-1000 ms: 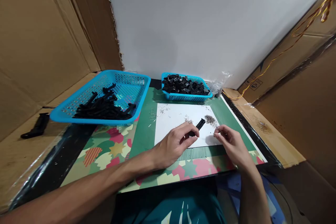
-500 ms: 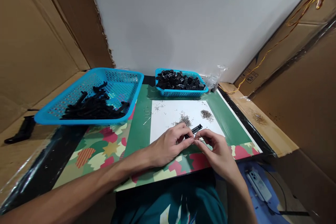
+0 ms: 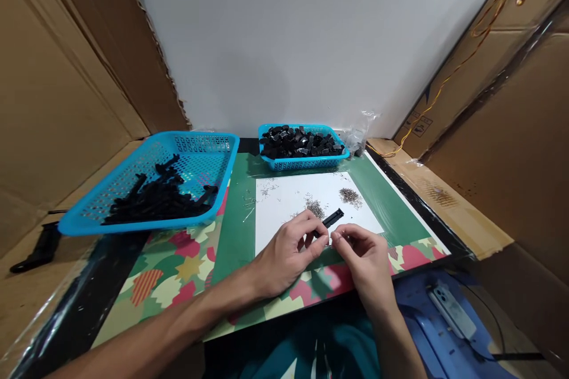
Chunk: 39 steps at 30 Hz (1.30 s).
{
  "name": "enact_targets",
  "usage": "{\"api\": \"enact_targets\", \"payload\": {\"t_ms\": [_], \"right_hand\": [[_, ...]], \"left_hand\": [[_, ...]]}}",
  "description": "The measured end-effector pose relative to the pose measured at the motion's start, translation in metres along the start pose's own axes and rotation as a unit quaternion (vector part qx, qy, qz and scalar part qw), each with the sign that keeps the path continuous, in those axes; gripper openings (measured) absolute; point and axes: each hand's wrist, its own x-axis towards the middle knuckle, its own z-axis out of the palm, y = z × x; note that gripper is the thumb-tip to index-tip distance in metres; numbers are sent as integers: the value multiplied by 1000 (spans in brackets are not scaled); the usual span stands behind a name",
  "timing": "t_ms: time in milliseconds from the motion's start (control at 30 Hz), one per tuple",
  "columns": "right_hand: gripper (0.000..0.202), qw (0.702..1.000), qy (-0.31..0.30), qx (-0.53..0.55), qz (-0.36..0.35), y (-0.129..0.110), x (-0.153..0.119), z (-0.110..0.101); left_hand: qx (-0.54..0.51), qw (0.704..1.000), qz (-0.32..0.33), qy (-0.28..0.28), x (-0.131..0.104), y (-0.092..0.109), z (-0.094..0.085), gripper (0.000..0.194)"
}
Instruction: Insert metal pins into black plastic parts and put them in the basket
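A slim black plastic part (image 3: 333,218) is pinched in my left hand (image 3: 296,249), its far end pointing up and right over the white sheet (image 3: 284,192). My right hand (image 3: 364,251) is close beside it, thumb and forefinger pressed together at the near end of the part. What those fingertips hold, if anything, is too small to make out. Beyond my hands, two piles of tiny metal pieces lie on the sheet, a nearer pile (image 3: 315,208) and a right-hand pile (image 3: 350,196). More small pieces are scattered at the sheet's left edge.
A large blue basket (image 3: 231,160) holds long black parts at the left. A smaller blue basket (image 3: 306,164) with short black pieces stands at the back, beside a clear plastic bag (image 3: 358,136). Cardboard walls flank the table. A phone (image 3: 451,311) lies low on the right.
The fingertips of my two hands have drawn slightly apart. The black part has turned a little in my left hand. The whole view has shifted slightly.
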Motion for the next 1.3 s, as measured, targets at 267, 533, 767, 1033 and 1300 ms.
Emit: {"api": "enact_targets", "payload": {"t_ms": [267, 533, 767, 1033, 1300], "right_hand": [[37, 990, 43, -137, -5, 9, 27, -47], [33, 960, -85, -268, 11, 7, 37, -53], [29, 937, -109, -331, -15, 6, 40, -47], [20, 910, -164, -378, -51, -6, 57, -43], [19, 898, -167, -405, -42, -7, 58, -39]], "left_hand": [[12, 998, -12, -55, 0, -4, 3, 33], [26, 998, -41, -45, 1, -6, 12, 35], [29, 997, -53, -53, 4, -7, 11, 27], [3, 998, -53, -45, 5, -6, 11, 28], [-8, 997, -62, -37, 3, -11, 11, 30]]}}
